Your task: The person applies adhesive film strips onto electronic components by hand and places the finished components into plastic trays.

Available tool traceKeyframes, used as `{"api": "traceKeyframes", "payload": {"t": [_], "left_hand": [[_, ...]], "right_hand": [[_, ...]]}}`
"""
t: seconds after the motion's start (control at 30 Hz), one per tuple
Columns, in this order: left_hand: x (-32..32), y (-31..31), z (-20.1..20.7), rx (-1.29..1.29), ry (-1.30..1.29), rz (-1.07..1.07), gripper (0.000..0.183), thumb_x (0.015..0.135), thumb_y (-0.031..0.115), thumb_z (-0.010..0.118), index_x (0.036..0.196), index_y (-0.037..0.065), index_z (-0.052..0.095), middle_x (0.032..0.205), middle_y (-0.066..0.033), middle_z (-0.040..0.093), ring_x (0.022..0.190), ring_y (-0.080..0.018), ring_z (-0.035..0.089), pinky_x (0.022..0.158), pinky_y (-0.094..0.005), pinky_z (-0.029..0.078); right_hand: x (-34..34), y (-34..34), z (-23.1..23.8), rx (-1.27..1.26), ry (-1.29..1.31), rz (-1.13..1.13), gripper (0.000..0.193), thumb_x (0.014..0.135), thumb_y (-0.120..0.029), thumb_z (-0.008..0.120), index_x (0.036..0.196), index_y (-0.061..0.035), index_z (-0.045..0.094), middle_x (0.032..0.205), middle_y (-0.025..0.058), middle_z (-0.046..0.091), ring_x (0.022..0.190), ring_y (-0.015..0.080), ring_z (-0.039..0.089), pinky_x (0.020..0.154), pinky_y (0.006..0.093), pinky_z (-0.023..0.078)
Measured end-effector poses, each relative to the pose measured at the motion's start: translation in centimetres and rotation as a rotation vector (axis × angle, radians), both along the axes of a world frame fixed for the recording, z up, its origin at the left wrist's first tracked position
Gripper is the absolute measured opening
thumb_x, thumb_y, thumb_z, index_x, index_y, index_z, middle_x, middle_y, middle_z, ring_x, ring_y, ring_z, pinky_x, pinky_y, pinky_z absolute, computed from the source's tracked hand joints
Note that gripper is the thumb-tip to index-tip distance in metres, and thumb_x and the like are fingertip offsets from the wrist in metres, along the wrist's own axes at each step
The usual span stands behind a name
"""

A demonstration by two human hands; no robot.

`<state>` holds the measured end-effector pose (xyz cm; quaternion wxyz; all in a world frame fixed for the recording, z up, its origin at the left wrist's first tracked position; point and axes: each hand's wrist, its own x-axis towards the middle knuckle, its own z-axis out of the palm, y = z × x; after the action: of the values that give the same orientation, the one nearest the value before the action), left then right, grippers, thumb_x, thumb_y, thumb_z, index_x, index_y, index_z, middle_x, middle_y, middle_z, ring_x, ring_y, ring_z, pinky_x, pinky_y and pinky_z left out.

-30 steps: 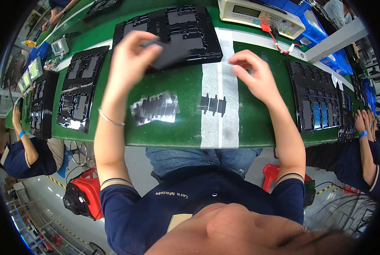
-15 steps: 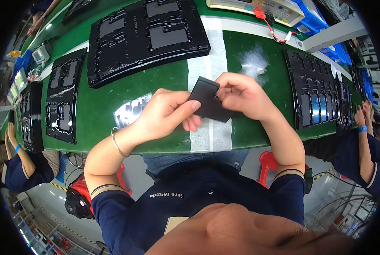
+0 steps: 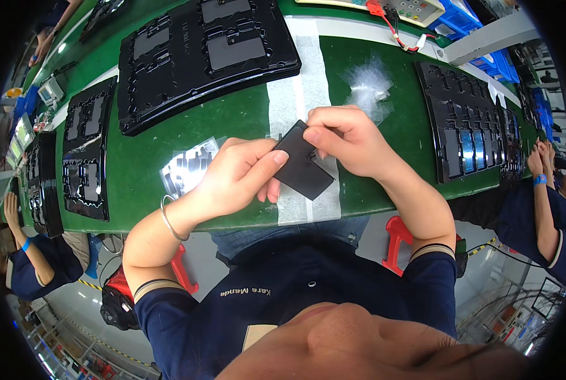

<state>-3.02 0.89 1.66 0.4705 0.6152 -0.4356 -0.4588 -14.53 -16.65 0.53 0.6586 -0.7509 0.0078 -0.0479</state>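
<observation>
Together, left hand (image 3: 235, 174) and right hand (image 3: 346, 139) pinch 1 black flat part (image 3: 302, 166).

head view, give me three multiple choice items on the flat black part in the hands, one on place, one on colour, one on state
1. Where is the flat black part?
A. in the large black tray
B. between both hands above the near table edge
C. on the floor

2. What colour is the table top?
A. green
B. red
C. yellow

3. How is the part held?
A. lying free on the table
B. by the right hand only
C. pinched by both hands

Answers:
1 B: the left hand and right hand hold it over the pale strip, short of the large black tray.
2 A: green shows all around the trays.
3 C: the left thumb lies across its near end, and the right fingers grip its top corner.
</observation>
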Motion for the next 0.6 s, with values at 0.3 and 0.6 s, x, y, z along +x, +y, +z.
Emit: {"api": "traceKeyframes", "payload": {"t": [0.3, 0.6], "left_hand": [[-0.1, -0.1, -0.2, -0.017, -0.096, 0.021, 0.03, 0.092, 0.02, 0.043, 0.07, 0.001, 0.054, 0.051, -0.0038, 0.056, 0.042, -0.0104, 0.051, 0.042, -0.024, 0.039], [-0.3, -0.5, 0.3, 0.039, -0.203, -0.003, 0.03, 0.09, 0.017, 0.045, 0.066, 0.001, 0.052, 0.049, -0.0042, 0.056, 0.042, -0.0137, 0.054, 0.043, -0.027, 0.04]], "right_hand": [[0.5, 0.6, 0.6, 0.377, 0.092, -0.113, 0.027, 0.088, -0.023, 0.054, 0.073, -0.0028, 0.059, 0.059, -0.0004, 0.053, 0.054, 0.0068, 0.047, 0.05, 0.0211, 0.039], [0.5, 1.0, -0.7, -0.357, -0.278, -0.241, 0.022, 0.082, -0.013, 0.057, 0.065, 0.001, 0.054, 0.055, 0.0067, 0.046, 0.047, 0.0145, 0.042, 0.043, 0.0283, 0.032]]}}
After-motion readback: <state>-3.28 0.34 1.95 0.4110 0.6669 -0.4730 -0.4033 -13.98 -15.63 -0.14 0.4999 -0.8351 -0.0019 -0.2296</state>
